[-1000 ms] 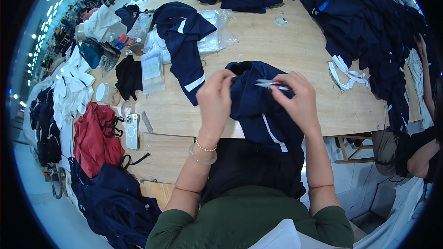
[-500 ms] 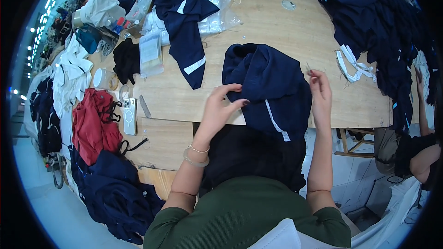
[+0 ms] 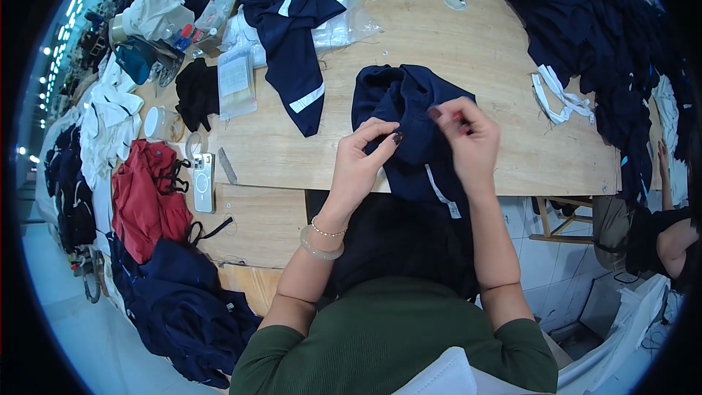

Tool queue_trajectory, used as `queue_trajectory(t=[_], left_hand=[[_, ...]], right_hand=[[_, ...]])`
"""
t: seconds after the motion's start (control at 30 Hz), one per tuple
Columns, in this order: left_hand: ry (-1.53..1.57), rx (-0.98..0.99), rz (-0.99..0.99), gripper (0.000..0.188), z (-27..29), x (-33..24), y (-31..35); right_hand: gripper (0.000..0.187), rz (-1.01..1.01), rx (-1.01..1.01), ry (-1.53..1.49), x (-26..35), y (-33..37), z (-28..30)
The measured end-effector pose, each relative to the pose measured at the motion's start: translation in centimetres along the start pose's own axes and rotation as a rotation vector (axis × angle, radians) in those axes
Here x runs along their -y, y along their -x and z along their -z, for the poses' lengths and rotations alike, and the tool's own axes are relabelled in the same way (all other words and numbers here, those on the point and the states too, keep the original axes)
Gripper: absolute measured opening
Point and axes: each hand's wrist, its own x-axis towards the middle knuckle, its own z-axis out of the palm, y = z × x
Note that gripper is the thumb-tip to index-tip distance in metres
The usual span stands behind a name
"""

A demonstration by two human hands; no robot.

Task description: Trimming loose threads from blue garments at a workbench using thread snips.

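A dark navy garment with a white strip lies bunched at the table's near edge and hangs over it toward my lap. My left hand is at its left side, thumb and forefinger pinched together on the cloth. Over the garment's right part is my right hand, its fingers curled in and somewhat blurred. Whatever sits between those fingers is too small and smeared to make out.
Another navy piece lies on clear plastic bags at the far left. A phone, a red garment and a tape roll are at left. White straps and a navy pile lie right, near another person's arm.
My right hand, earlier right of the garment holding a thin small thing, has moved left over the cloth. My left fingers have closed into a pinch, and the garment's top is folded differently.
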Motion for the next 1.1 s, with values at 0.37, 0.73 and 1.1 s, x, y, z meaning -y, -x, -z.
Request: queue_trajectory(t=[0.37, 0.73, 1.1], left_hand=[[0.150, -0.038, 0.063, 0.016, 0.0, -0.7, 0.2], [0.186, -0.046, 0.045, 0.020, 0.0, -0.9, 0.5], [0.193, -0.063, 0.043, 0.015, -0.5, -1.6, 0.3]], right_hand=[[0.026, -0.153, -0.137, 0.074, 1.1, -1.2, 4.0], [0.022, 0.193, 0.093, 0.441, 2.6, -0.5, 1.3], [0.024, 0.210, 0.119, 0.435, 2.6, -0.7, 0.8]])
